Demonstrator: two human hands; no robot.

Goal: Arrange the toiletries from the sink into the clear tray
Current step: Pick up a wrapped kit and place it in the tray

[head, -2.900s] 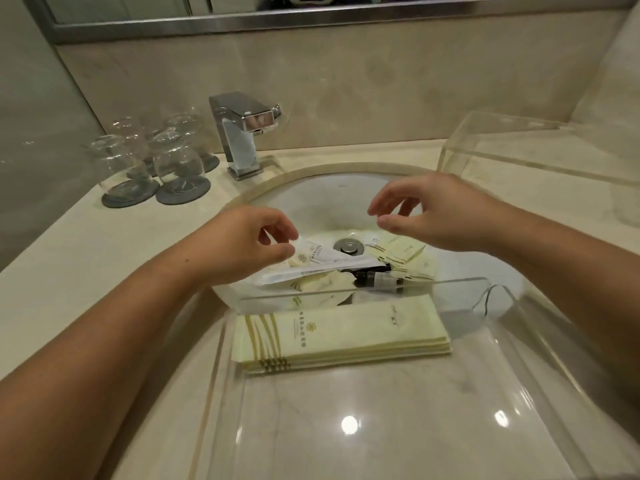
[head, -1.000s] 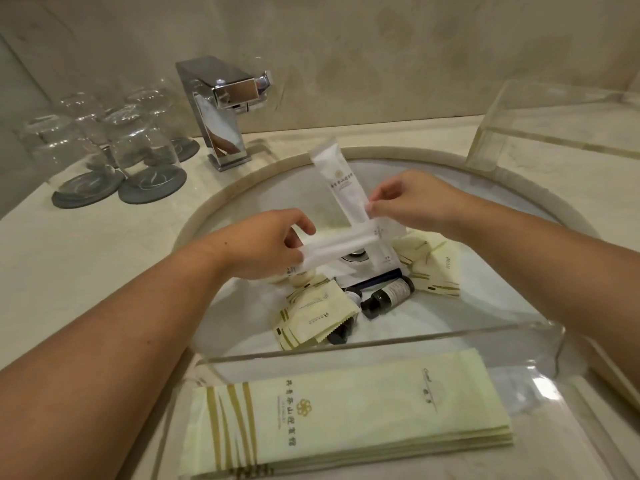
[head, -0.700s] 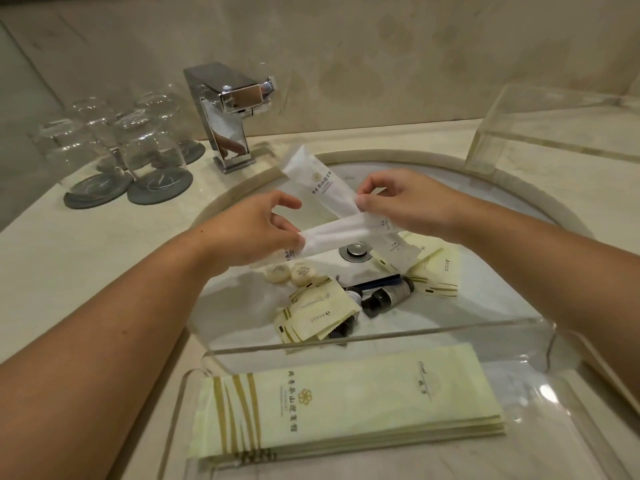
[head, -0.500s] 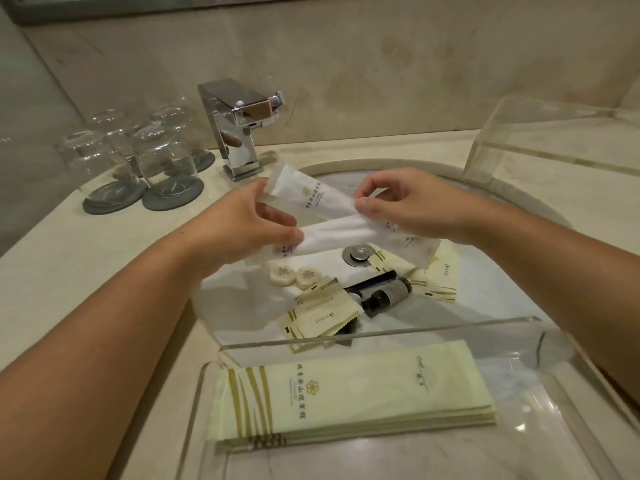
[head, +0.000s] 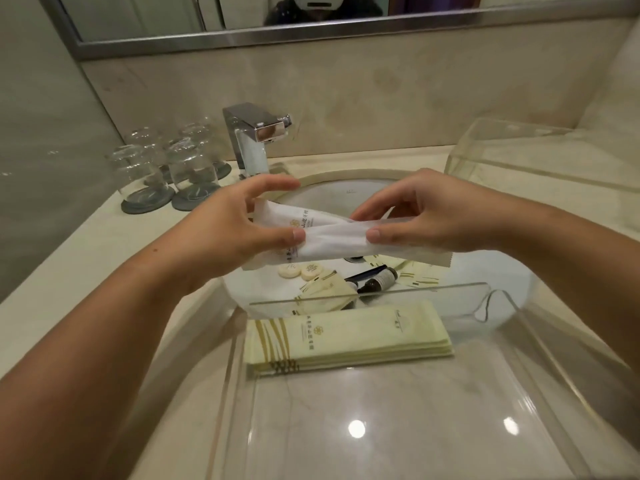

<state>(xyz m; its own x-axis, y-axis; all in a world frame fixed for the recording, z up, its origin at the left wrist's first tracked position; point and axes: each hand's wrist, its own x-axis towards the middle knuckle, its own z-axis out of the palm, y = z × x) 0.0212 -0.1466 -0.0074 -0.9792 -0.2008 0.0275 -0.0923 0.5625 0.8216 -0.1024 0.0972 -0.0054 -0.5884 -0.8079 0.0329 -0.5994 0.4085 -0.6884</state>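
Note:
My left hand [head: 239, 230] and my right hand [head: 419, 213] together grip long white sachets [head: 336, 233] over the sink [head: 346, 192], thumbs pinching them from below. In the basin lie two round soaps [head: 300, 271], small dark bottles [head: 375, 280] and pale yellow sachets [head: 325, 294], partly hidden by my hands. The clear tray [head: 561, 368] stands in front of the sink. A stack of pale yellow packets [head: 346, 336] with gold stripes lies along its far side.
A chrome faucet [head: 254, 140] stands behind the basin. Upturned glasses [head: 166, 168] on dark coasters sit at the back left. A second clear box [head: 540, 150] stands at the right on the counter. A mirror [head: 242, 15] hangs above.
Both hands lifted white sachets from the basin, turned them from upright to nearly level and brought them together. The view tilted up, and the mirror came into sight.

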